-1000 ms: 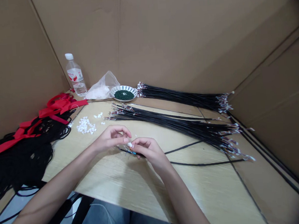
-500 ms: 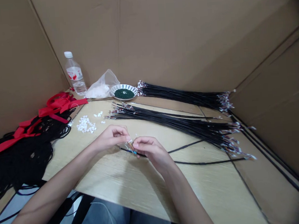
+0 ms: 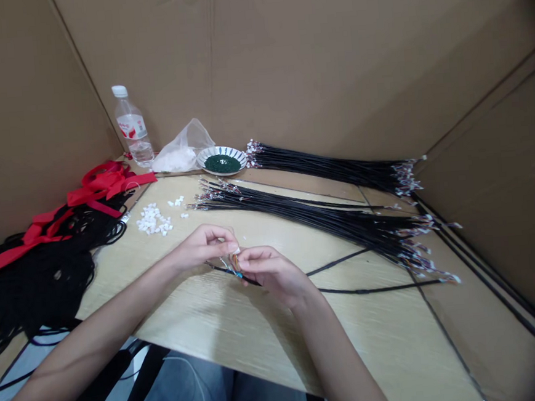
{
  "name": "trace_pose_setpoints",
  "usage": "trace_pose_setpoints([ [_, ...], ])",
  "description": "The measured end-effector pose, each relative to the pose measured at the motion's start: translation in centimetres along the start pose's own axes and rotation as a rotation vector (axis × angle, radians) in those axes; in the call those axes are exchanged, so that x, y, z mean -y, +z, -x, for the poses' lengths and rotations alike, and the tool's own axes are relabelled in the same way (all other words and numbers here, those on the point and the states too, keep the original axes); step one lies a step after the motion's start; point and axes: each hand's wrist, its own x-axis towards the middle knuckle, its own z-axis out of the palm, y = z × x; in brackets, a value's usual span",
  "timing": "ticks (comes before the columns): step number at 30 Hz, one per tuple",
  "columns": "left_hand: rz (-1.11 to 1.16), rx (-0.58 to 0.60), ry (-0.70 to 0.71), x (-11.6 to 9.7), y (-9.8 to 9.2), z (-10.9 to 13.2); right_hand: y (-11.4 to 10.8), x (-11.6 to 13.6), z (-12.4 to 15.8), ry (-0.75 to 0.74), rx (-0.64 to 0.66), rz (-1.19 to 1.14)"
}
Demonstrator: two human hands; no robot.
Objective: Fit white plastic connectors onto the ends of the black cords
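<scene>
Both hands meet over the middle of the wooden table (image 3: pixel 240 326). My left hand (image 3: pixel 204 245) is pinched shut on the thin coloured wire ends of a black cable (image 3: pixel 344 291). My right hand (image 3: pixel 270 271) is also closed, gripping the same cable just behind those wire ends. The cable trails off to the right across the table. A small white piece showed between the fingertips earlier; now I cannot make it out. A pile of small white connector housings (image 3: pixel 154 221) lies to the left of my hands.
A long bundle of black cables (image 3: pixel 324 217) lies behind my hands, a second bundle (image 3: pixel 334 170) by the cardboard wall. A water bottle (image 3: pixel 131 128), plastic bag (image 3: pixel 183 151) and dish of green bits (image 3: pixel 222 161) stand at the back. Black cords with red ribbon (image 3: pixel 43 243) fill the left.
The hands stay together on the cable end, with only small finger shifts. The white piece seen between the fingertips a second ago no longer shows. The view has tilted down slightly.
</scene>
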Motion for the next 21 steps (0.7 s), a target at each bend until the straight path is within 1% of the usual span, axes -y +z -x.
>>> trace_pose_setpoints([
  [13,-0.035,-0.019,0.093,-0.2,0.06,0.04,0.02,-0.04,-0.06,-0.013,0.012,-0.01],
  [21,-0.059,-0.022,0.157,0.25,-0.1,0.0,0.02,-0.01,-0.02,0.005,0.005,-0.017],
])
